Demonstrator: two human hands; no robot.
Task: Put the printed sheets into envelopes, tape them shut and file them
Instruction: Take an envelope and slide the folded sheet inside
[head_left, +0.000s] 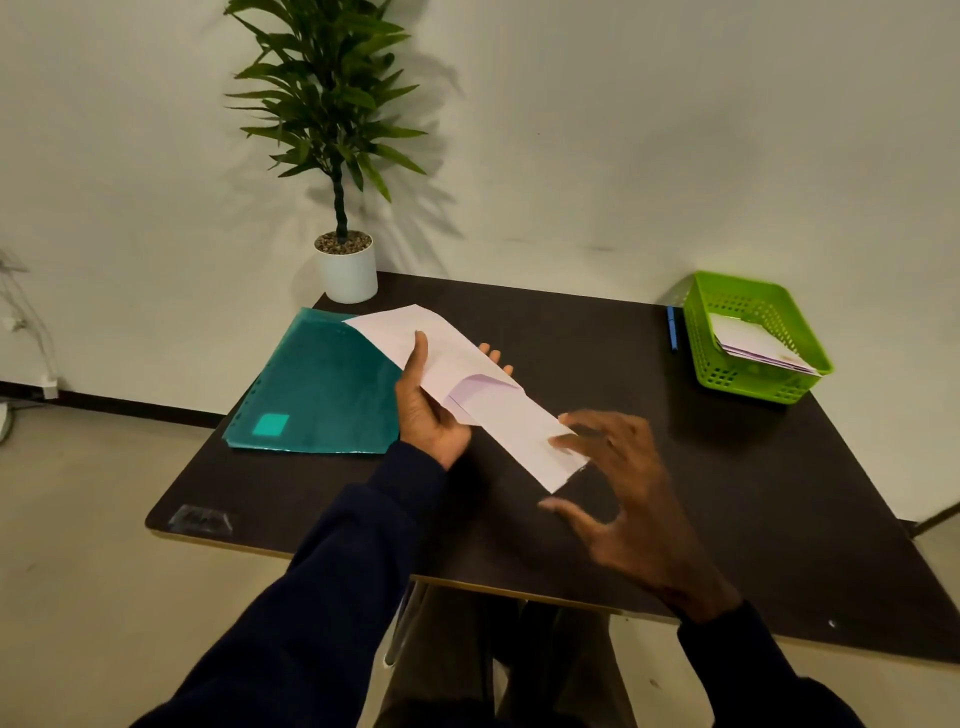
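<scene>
My left hand (428, 410) grips a white envelope (410, 332) above the dark table (753, 493), thumb on top and fingers underneath. A folded white sheet (524, 426) sticks out of the envelope's open end toward me. My right hand (623, 488) hovers at the sheet's near end with fingers spread, one fingertip touching the paper. A teal plastic folder (317, 384) lies flat on the table's left part, partly under the envelope.
A green plastic basket (748, 384) at the table's far right holds several white envelopes (753, 343). A blue pen (672, 327) lies beside it. A potted plant (345, 265) stands at the far left corner by the wall. A tape strip (200, 519) lies near the table's front left edge.
</scene>
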